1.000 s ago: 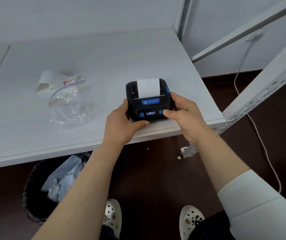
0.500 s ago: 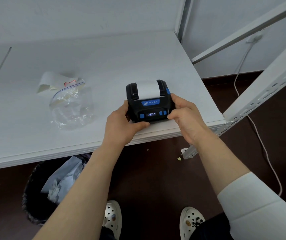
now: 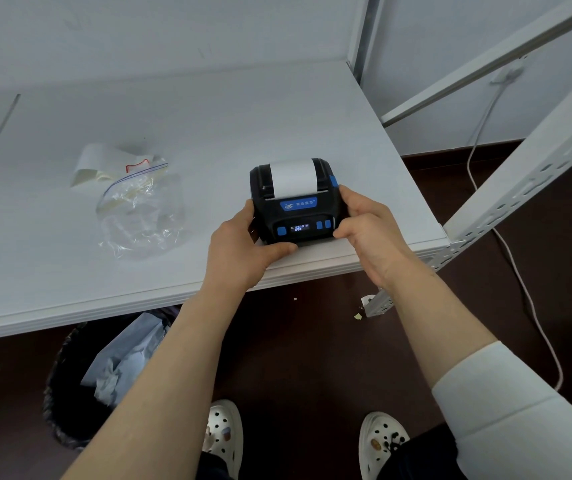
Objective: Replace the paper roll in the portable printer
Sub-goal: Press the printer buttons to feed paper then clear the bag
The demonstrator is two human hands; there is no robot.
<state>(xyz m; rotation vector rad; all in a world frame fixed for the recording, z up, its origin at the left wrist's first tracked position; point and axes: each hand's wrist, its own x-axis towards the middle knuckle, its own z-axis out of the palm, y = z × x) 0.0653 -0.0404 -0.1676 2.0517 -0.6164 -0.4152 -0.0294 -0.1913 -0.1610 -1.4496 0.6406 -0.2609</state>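
A black portable printer (image 3: 296, 216) with blue buttons and a lit display sits near the front right edge of the white table (image 3: 208, 126). Its lid is closed and a strip of white paper (image 3: 293, 176) comes out of the top slot. My left hand (image 3: 243, 249) grips the printer's left side, thumb along its front bottom edge. My right hand (image 3: 369, 230) grips its right side, thumb at the front right corner.
A clear zip bag (image 3: 140, 209) and a curled strip of white paper (image 3: 95, 164) lie on the table to the left. Under the table stands a black bin (image 3: 69, 410) with crumpled paper. A white metal rack post (image 3: 527, 164) and a cable (image 3: 520, 271) are at right.
My right thumb has come off the blue front buttons and settled at the printer's front right corner. The paper strip from the slot stands a little shorter than one second ago.
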